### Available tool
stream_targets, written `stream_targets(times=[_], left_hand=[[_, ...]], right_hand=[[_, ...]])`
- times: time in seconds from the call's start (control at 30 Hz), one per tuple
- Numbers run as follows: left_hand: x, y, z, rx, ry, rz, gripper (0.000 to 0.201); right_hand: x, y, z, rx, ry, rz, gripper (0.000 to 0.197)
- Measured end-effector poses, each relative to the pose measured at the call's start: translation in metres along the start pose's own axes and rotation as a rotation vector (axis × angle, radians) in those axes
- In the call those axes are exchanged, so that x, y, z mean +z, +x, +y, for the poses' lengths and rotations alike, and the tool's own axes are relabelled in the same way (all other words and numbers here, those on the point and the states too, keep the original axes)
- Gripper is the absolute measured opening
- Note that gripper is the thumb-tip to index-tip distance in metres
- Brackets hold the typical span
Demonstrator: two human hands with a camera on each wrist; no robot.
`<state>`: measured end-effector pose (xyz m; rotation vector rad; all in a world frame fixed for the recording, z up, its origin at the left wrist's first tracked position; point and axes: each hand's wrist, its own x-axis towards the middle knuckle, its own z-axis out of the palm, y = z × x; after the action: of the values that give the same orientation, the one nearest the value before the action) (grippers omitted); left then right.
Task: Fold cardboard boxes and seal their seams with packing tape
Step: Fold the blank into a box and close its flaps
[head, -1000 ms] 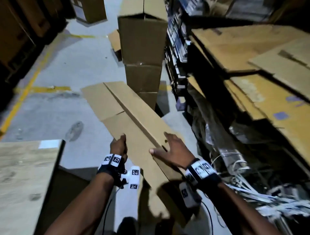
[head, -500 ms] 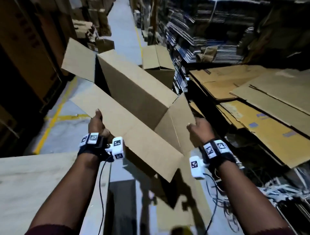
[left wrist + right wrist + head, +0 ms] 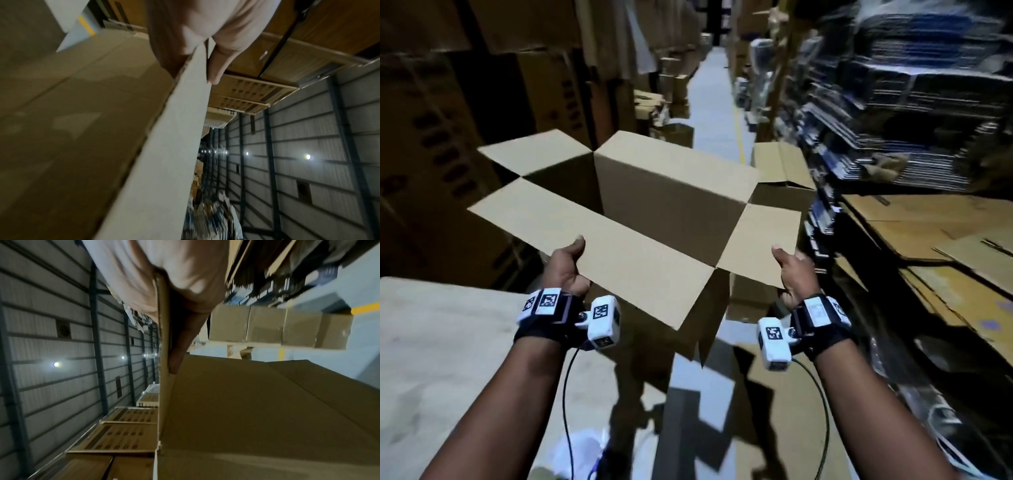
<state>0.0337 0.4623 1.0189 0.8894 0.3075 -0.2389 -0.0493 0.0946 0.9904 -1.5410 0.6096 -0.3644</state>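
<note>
A: Where's the box (image 3: 667, 192)?

B: Mid-frame in the head view, held up in the aisle and opened into a tube, its four flaps splayed toward the camera. Its long axis runs left to right across the frame, tipping down a little to the right. A table (image 3: 448, 359) sits at lower left, well below it.

A: And the flaps?

B: The near flap (image 3: 619, 253) is the widest, lying between the two wrists. A small side flap (image 3: 763, 240) sticks out at centre right.

A: Who has what?

B: The left hand (image 3: 568, 270) pinches the left end of the near flap, thumb on top, fingers curled beneath. The left wrist view shows the thumb (image 3: 220, 65) pressed along that edge. The right hand (image 3: 794, 274) grips the side flap the same way, cardboard wedged between thumb and fingers in its wrist view.

A: Which is nearer?

B: About level, one at each end, so either could fold first. I'd guess the side flaps go in before the long ones. No tape is visible.
</note>
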Motion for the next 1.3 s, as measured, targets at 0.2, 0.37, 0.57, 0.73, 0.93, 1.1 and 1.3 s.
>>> stream_targets(times=[0.2,0.37,0.57,0.73,0.93,1.1,1.3], left_hand=[[-0.115,-0.057,0.046,0.145,-0.04,0.293,0.038],[-0.234,-0.081,0.09,0.12,-0.075,0.411,0.037],[-0.358,-0.046,0.141,0.058,-0.056,0.456,0.024],[-0.466,-0.012,0.167,-0.108,0.124,0.468,0.04],[-0.53,0.015,0.158,-0.165,0.664,0.634,0.136],[-0.509,0.028,0.181,0.392,1.524,0.452,0.118],[-0.465,0.066,0.185,0.609,1.975,-0.361,0.066]], right_hand=[[0.122,-0.035,0.035,0.11,0.021,-0.287,0.05],[0.225,-0.114,0.035,0.005,0.013,-0.338,0.017],[0.347,-0.154,0.087,0.061,-0.08,-0.329,0.031],[0.423,-0.192,0.134,0.055,-0.158,-0.249,0.008],[0.441,-0.25,0.087,0.061,-0.258,-0.019,0.022],[0.446,-0.24,0.082,0.075,-0.34,0.058,0.025],[0.453,-0.227,0.068,0.068,-0.341,0.073,0.023]])
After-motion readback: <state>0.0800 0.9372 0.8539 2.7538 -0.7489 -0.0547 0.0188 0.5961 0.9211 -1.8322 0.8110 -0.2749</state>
